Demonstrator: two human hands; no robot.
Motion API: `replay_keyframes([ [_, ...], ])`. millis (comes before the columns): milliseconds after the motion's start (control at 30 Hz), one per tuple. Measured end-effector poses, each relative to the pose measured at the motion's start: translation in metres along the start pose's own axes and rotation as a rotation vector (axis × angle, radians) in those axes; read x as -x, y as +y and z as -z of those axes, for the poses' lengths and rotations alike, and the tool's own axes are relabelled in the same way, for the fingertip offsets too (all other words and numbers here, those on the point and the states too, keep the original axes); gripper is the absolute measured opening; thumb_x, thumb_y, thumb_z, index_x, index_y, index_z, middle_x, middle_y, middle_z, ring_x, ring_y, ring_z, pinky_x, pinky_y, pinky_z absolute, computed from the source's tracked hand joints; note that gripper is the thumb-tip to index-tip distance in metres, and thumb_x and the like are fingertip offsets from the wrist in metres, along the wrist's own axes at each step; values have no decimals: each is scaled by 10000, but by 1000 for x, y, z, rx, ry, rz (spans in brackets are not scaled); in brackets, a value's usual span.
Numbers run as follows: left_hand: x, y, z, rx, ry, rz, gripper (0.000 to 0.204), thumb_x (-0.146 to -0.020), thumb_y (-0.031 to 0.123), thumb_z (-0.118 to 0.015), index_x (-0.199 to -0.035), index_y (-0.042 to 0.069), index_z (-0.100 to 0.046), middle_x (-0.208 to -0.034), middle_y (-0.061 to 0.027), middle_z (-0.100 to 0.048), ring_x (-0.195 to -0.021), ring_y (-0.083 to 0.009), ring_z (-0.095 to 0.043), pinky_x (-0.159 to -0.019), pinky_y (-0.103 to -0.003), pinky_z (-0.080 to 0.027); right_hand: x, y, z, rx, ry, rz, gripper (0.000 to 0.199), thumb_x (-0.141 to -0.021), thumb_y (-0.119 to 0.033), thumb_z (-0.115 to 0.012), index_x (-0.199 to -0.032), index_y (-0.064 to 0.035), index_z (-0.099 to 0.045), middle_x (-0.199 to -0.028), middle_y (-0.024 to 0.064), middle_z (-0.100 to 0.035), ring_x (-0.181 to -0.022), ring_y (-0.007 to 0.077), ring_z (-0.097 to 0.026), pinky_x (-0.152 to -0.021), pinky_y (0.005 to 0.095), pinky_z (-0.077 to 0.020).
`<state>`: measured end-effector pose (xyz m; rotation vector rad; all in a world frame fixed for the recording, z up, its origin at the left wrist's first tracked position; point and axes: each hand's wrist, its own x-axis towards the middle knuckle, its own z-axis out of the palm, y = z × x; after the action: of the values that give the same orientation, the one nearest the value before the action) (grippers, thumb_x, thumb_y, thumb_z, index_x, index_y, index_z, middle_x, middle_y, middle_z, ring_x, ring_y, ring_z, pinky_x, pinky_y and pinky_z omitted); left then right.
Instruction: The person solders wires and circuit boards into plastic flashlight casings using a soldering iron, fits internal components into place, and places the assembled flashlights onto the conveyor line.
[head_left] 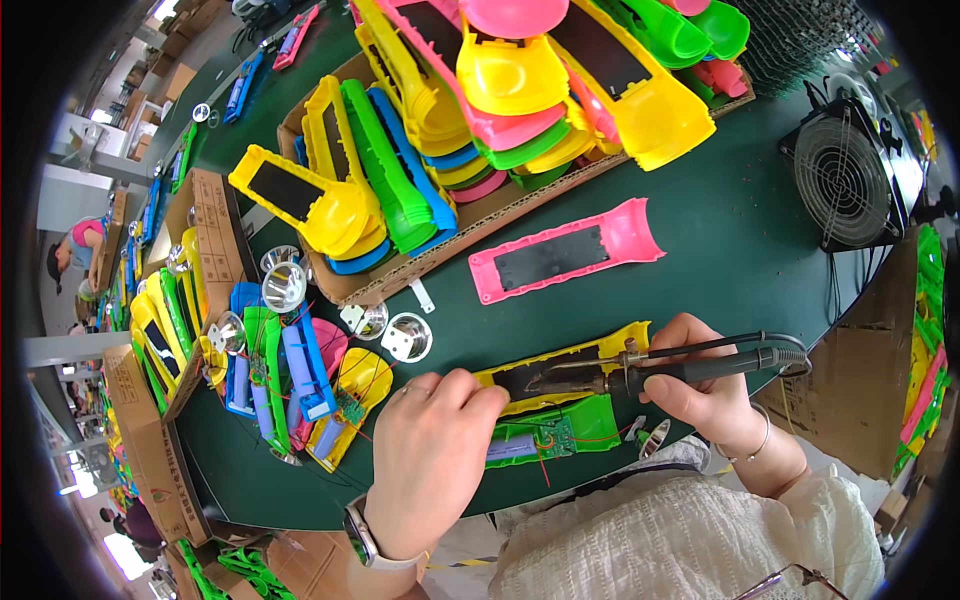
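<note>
One pink shell half (568, 256) lies alone on the dark green counter (760, 250), its dark panel facing up, well apart from the hands. Nearer the person, one yellow shell half (560, 368) rests on the counter with one green shell half (552, 435) just beside it, the green one showing a small circuit board and thin red wires. Three shiny reflector cups (406, 338) sit loose on the counter near these, and two more stand by the edge of the cardboard tray (400, 285). That tray is heaped with yellow, green, blue and pink shells, too many and too overlapped to count. A second cluster of part-built shells (300, 385) with blue battery cells lies to the left.

The left hand (432, 455) is curled, its fingers (478, 392) pressed together on the near end of the yellow shell half; whether they pinch anything small I cannot tell. A watch sits on that wrist. The right hand (705, 392) has its fingers wrapped firmly round the black handle of a soldering iron (640, 375), whose metal tip lies over the dark inside of the yellow shell.

One black wire-guarded fan (845, 180) stands at the right end of the counter. Further cardboard boxes of shells line the left edge, and another person sits far off on the left.
</note>
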<state>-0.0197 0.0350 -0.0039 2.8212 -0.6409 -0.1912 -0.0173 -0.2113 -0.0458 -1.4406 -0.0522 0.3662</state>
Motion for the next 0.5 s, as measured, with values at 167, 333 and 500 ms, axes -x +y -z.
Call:
replay_keyframes([
  [167, -9, -3, 4, 40, -104, -9, 95, -680, 43, -614, -770, 72, -608, -732, -63, -528, -686, -248, -571, -595, -354, -469, -4, -3, -5, 91, -36, 6, 217, -752, -76, -678, -853, 16, -510, -721, 21, -569, -631, 43, -484, -538, 196, -403],
  [333, -10, -4, 3, 37, -133, -5, 80, -679, 41, -606, -755, 64, -597, -723, -75, -516, -672, -252, -578, -576, -357, -471, -8, -5, -11, 137, -70, -57, 202, -731, -63, -687, -829, 18, -530, -707, 30, -569, -612, 54, -495, -523, 206, -404],
  [500, -12, -1, 3, 3, -138, -18, 51, -679, 42, -597, -721, 58, -574, -706, -82, -490, -657, -246, -574, -565, -352, -470, -10, -2, -11, 213, -81, 59, 194, -725, -69, -694, -818, 12, -546, -697, 29, -569, -604, 59, -499, -521, 210, -406],
])
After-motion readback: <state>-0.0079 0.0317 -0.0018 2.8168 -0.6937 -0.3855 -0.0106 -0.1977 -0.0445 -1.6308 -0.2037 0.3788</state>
